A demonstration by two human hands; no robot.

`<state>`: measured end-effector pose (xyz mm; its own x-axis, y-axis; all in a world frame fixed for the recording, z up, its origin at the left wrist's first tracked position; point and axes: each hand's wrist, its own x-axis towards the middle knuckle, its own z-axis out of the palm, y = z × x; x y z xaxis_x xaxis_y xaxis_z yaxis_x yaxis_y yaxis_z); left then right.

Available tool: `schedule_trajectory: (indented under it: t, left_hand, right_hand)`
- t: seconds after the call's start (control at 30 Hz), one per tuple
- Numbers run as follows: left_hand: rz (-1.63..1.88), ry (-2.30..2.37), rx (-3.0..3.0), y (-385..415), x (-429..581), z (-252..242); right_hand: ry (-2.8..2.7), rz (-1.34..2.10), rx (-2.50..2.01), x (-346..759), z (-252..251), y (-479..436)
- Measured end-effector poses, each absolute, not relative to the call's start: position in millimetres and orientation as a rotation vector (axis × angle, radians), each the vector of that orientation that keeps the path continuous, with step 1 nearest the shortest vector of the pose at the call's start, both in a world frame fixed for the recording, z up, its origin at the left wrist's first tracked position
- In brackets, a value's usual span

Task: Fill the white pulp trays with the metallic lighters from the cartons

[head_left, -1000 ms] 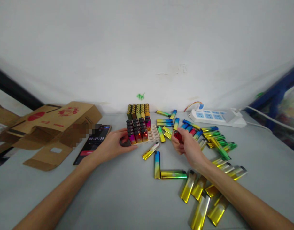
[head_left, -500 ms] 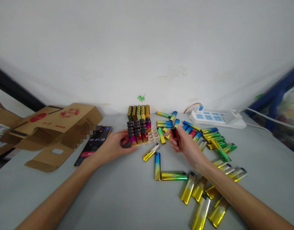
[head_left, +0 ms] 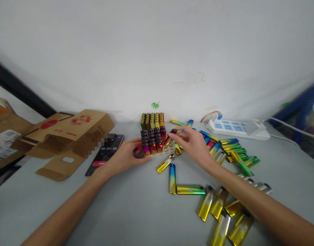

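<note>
Right hand (head_left: 195, 142), pinching a red lighter (head_left: 168, 139), has reached the tray (head_left: 168, 149) of lighters (head_left: 152, 143); left hand (head_left: 125, 153) grips its side.

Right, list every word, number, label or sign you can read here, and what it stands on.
"00:01:39": on the screen of the phone; its other print is too small to read.
Red print on the carton: too blurred to read.
White label at far left: too small to read.
Lighters: no lettering can be made out.
Power strip: no legible lettering.
</note>
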<state>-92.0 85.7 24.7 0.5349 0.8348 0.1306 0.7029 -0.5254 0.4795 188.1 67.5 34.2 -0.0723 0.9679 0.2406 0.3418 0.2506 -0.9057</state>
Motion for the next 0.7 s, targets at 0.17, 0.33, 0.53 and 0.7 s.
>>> schedule_trajectory:
  t: [0.17, 0.33, 0.53, 0.7]
  left_hand:
    - [0.506, 1.274, 2.396, 86, -92, 25]
    - [0.503, 1.274, 2.388, 86, -92, 25]
    - [0.509, 1.27, 2.39, 85, -92, 26]
    - [0.493, 1.279, 2.399, 87, -93, 23]
  right_hand:
    - [-1.749, 0.653, -1.171, 182, 25, 75]
    - [-1.892, 0.571, -1.232, 181, 33, 84]
    - [-2.126, 0.408, -1.33, 172, 39, 88]
    - [-2.243, 0.358, -1.357, 176, 35, 77]
